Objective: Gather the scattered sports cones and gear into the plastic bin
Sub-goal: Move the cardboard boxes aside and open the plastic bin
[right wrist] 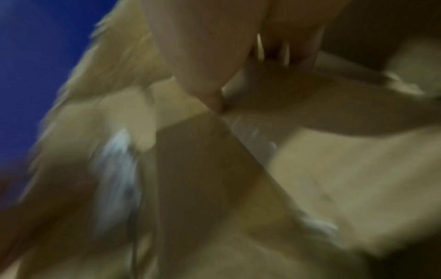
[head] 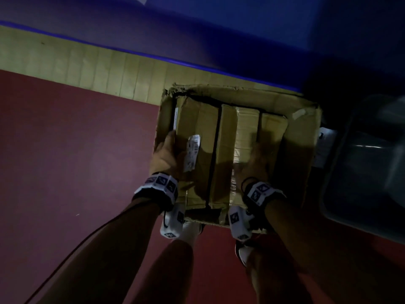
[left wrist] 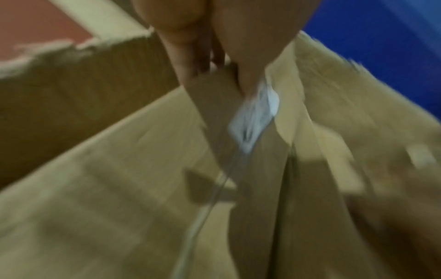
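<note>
Hands (head: 210, 154) on cardboard box (head: 236, 119), bin (head: 363, 163) right

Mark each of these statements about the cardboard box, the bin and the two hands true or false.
1. Both hands, left hand and right hand, are on the brown cardboard box. True.
2. The box stands on a table. False: it sits on the red floor.
3. A grey plastic bin lies to the box's right. True.
4. A white barcode label sits on a flap beside the left hand. True.
5. Sports cones fill the bin. False: none are visible.
</note>
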The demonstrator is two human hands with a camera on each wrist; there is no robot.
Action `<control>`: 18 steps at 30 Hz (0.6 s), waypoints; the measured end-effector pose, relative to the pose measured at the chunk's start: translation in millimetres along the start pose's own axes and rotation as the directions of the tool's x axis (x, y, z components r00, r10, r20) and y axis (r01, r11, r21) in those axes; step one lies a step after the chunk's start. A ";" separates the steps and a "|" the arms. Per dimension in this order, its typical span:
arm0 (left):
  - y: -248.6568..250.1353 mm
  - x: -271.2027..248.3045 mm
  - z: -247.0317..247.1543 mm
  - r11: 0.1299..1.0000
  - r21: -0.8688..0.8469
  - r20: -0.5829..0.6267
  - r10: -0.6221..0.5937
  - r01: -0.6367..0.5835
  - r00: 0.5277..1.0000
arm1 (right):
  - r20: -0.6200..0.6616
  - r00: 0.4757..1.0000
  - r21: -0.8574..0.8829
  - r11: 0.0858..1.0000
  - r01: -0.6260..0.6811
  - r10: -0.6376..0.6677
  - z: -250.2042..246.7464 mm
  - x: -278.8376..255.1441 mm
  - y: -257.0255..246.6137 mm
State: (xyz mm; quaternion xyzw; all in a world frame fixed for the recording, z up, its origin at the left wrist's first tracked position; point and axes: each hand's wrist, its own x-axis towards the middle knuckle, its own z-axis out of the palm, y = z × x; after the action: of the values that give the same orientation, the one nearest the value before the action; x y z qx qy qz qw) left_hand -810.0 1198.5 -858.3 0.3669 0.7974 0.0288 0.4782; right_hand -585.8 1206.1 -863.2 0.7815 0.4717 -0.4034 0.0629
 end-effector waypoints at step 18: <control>-23.3 60.0 27.2 0.996 0.083 0.086 -0.051 0.044 0.995 | 0.418 0.866 -0.445 0.769 0.458 -0.274 62.9 3.6 27.6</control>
State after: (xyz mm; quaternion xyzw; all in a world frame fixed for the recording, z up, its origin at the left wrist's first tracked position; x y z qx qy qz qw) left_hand -818.0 1209.9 -926.8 0.3678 0.7845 -0.0312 0.4983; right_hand -599.2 1163.3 -915.4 0.5454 0.6922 -0.3858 0.2728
